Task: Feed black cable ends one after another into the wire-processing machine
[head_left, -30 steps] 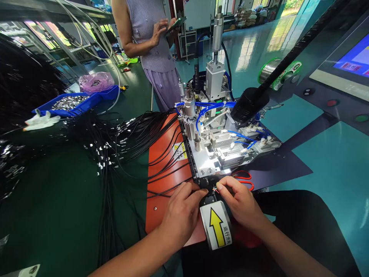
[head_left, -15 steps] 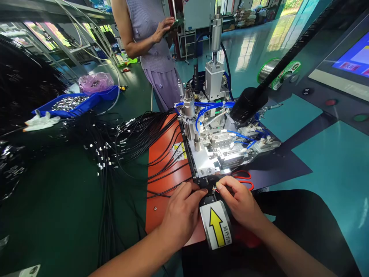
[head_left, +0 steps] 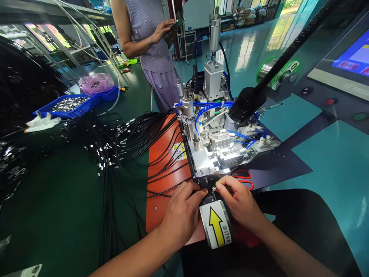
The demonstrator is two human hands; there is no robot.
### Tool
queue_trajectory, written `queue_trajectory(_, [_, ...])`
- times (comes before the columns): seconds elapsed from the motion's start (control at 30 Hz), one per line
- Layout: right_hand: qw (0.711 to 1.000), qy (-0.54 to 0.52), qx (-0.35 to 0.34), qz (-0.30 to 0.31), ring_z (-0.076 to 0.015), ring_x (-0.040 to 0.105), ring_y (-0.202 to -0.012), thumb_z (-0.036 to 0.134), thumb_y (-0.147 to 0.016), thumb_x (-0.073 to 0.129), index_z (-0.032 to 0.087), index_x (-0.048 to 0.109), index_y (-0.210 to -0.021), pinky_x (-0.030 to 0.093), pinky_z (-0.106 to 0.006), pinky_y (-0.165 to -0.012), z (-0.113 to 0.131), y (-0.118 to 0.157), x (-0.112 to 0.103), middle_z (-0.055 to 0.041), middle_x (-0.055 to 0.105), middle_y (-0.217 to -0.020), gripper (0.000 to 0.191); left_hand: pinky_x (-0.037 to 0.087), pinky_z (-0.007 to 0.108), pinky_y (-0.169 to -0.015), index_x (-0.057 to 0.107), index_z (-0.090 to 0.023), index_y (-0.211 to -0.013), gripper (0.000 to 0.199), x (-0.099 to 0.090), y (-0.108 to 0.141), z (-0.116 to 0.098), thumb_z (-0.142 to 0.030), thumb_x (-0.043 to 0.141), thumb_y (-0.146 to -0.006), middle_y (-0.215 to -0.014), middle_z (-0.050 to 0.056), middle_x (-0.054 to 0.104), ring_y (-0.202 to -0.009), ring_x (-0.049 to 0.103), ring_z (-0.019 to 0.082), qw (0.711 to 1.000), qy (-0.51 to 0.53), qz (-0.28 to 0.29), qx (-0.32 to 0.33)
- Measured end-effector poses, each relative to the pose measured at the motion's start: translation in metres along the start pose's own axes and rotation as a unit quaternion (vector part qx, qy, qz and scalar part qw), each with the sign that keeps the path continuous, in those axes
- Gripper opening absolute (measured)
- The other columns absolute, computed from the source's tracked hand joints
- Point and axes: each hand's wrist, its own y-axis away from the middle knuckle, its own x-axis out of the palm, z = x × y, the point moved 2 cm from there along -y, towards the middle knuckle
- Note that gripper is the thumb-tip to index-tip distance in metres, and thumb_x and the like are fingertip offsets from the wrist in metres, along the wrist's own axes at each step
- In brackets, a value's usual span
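Both hands meet at the near end of a black track (head_left: 211,198) along the machine's edge. My left hand (head_left: 181,211) is closed, thumb and forefinger tips together on the track; what lies between them is hidden. Just right of those tips, fine coloured wire ends (head_left: 213,189) stick out. My right hand (head_left: 240,202) pinches at these wires with thumb and forefinger. Below the hands sits a white plate (head_left: 211,219) with a yellow arrow. Black cables (head_left: 170,186) run across the orange board (head_left: 154,221) toward the track.
A metal machine (head_left: 216,146) with blue air tubes stands beyond my hands, under a black lamp (head_left: 248,104). Red-handled scissors (head_left: 248,187) lie by my right hand. Left are cable bundles (head_left: 106,200), a blue tray (head_left: 89,104) and a glove (head_left: 43,123). Another person (head_left: 150,42) stands behind.
Both hands hold almost the same pose at the track. The wire ends between them have shifted very slightly, and the view has moved a little.
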Motion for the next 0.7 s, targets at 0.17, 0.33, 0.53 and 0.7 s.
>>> queue_trajectory(0.17, [1.000,0.006,0.002,-0.007,-0.0170,0.055,-0.072,0.030,-0.098,0.046,0.022,0.054,-0.077,0.042,-0.029,-0.067,0.0006,0.0008,0.0016,0.0014,0.057,-0.076,0.024,0.052,0.036,-0.075,0.066,-0.016,-0.111,0.026,0.0010,0.0002,0.0004,-0.007,0.049,-0.094,-0.098,0.011,0.062,-0.089,0.057,0.022,1.000,0.003,0.004,0.011])
queue_trajectory(0.33, [1.000,0.021,0.003,-0.022,-0.0173,0.056,-0.071,0.028,-0.097,0.046,0.022,0.054,-0.077,0.042,-0.029,-0.066,0.0012,0.0023,0.0030,0.0011,0.058,-0.075,0.022,0.051,0.036,-0.076,0.065,-0.018,-0.115,0.027,0.0010,0.0012,0.0012,-0.008,0.049,-0.094,-0.100,0.011,0.061,-0.091,0.055,0.022,1.000,0.009,0.015,0.011])
queue_trajectory(0.53, [0.999,0.027,0.006,-0.035,-0.0184,0.057,-0.069,0.032,-0.095,0.047,0.022,0.056,-0.075,0.043,-0.028,-0.063,0.0007,0.0008,0.0043,0.0000,0.059,-0.073,0.024,0.049,0.034,-0.073,0.065,-0.018,-0.114,0.026,0.0029,0.0010,0.0008,-0.010,0.049,-0.095,-0.097,0.009,0.058,-0.086,0.052,0.020,0.999,-0.013,0.030,0.009])
queue_trajectory(0.7, [0.998,-0.011,0.064,-0.003,-0.0183,0.059,-0.069,0.042,-0.096,0.049,0.021,0.062,-0.077,0.044,-0.027,-0.061,-0.0065,0.0051,-0.0033,-0.0001,0.063,-0.072,0.031,0.047,0.033,-0.072,0.065,-0.018,-0.113,0.026,0.0043,0.0014,0.0007,-0.008,0.051,-0.094,-0.096,0.008,0.057,-0.086,0.051,0.020,0.999,-0.018,0.030,0.005])
